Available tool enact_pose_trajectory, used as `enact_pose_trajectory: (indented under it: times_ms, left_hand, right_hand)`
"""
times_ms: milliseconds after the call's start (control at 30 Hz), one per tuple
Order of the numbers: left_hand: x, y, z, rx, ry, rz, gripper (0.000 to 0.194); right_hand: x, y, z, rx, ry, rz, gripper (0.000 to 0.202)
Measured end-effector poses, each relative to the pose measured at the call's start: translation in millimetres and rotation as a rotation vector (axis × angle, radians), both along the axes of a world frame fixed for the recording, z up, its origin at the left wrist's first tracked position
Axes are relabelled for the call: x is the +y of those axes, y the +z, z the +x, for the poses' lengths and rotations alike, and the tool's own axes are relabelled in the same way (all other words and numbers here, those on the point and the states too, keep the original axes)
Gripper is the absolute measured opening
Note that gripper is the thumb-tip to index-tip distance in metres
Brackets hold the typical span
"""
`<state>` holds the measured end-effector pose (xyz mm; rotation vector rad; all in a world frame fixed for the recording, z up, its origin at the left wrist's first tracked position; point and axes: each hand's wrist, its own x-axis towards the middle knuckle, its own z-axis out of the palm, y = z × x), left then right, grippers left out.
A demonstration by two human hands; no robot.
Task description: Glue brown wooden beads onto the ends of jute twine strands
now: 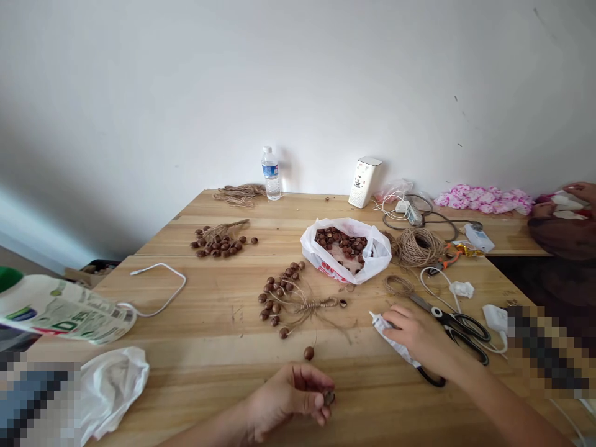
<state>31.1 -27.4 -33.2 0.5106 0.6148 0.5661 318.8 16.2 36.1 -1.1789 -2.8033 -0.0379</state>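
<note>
My left hand [295, 394] pinches a small brown nut shell [328, 397] between thumb and fingers near the front of the table. My right hand [412, 329] is closed around a white glue tube [388, 338] whose pointed nozzle faces up and left. Beyond my left hand lies a bundle of round brown nuts [274, 298] on twine strings, gathered by a wrapped twine cord [321, 303] ending in a loop. A single nut [308, 353] sits just above my left fingers. Black-handled scissors [449, 320] lie beside my right hand, partly hidden by it.
A white plastic bag [379, 257] holds brown shells. Twine coil [419, 246], pliers [444, 257] and cables are at right. A second nut bundle [223, 242], water bottle [270, 174] and white box [364, 182] stand farther back. A large bottle [69, 310] is left; another person's hand [582, 191] shows far right.
</note>
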Motion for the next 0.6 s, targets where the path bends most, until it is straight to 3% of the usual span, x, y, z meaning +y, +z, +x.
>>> enact_pose_trajectory:
  times_ms: [167, 367, 500, 600]
  left_hand:
    - [0, 0.4, -1, 0.004, 0.011, -0.004, 0.027]
    - [1, 0.1, -2, -0.017, 0.031, 0.023, 0.025]
    - [2, 0.1, -1, -0.037, 0.053, 0.027, 0.025]
    - [4, 0.8, 0, -0.03, 0.079, 0.03, 0.024]
  right_hand:
    - [3, 12.7, -42, 0.032, -0.109, -0.118, 0.024]
    - [12, -11.2, -111, -0.011, -0.163, -0.167, 0.007]
    - [19, -28.4, -122, -0.032, -0.22, -0.196, 0.011]
    - [20, -31.9, -121, 0.036, -0.237, -0.234, 0.017]
